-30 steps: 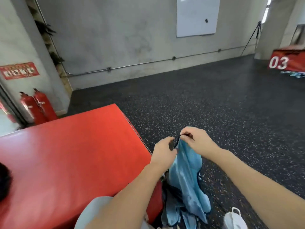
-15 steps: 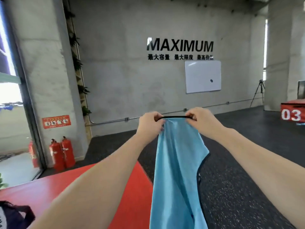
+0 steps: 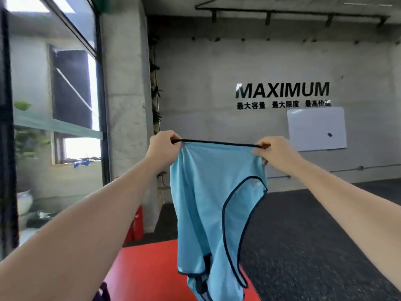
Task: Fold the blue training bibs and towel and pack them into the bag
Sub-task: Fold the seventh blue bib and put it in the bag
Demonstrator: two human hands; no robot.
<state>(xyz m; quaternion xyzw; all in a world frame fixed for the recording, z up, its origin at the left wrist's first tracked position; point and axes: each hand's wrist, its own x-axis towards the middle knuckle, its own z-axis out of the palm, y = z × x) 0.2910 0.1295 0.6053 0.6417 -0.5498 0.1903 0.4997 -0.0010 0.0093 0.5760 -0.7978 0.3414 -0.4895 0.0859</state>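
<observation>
head view: both hands' fingers pinch the blue bib (image 3: pixel 204 205) hanging over a red mat (image 3: pixel 147 272), whiteboard (image 3: pixel 315 129) beyond.

We're holding both arms stretched out in front, coming up from the bottom corners toward the middle of the frame. Our left hand (image 3: pixel 161 146) is curling into a fist, pinching one end of the bib's (image 3: pixel 214 205) dark top hem; our right hand (image 3: pixel 274 152) is pinching the other end, knuckles facing us, hands level and apart.
</observation>
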